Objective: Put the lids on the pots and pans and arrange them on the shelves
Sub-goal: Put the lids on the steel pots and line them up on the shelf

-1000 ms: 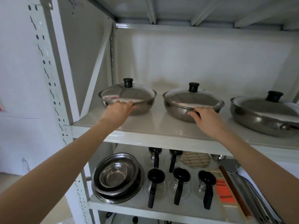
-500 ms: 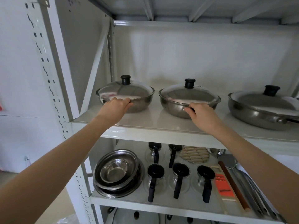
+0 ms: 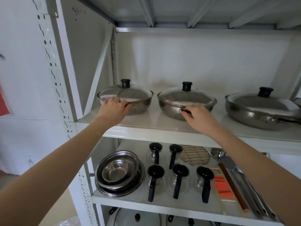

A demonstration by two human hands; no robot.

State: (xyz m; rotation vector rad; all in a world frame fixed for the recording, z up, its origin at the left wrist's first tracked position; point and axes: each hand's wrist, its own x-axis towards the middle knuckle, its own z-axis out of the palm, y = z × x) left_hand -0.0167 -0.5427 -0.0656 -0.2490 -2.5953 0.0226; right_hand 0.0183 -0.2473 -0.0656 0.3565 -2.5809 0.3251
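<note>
Three round shiny steel pans sit lidded on the white top shelf (image 3: 162,128). The left hand (image 3: 114,106) holds the 10 o'clock pan (image 3: 138,103). The right hand (image 3: 195,111) holds the 12 o'clock pan (image 3: 169,110). The 2 o'clock pan (image 3: 254,115) sits alone. I think only tidying is left.

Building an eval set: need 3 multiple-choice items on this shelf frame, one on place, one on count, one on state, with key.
1. Where do the stacked steel bowls sit?
A. Upper shelf, right end
B. Lower shelf, left end
C. On the floor

2. How many lidded pans stand on the upper shelf?
A. Two
B. Three
C. Five

3. What is the left hand doing?
A. Gripping the leftmost pan at its front rim
B. Lifting a lid by its knob
C. Hanging free below the shelf

Key: 1 B, the bowls are nested beside the black-handled glass jugs. 2 B, three lids, each with a black knob. 3 A, fingers curl over the pan's near edge.
</note>
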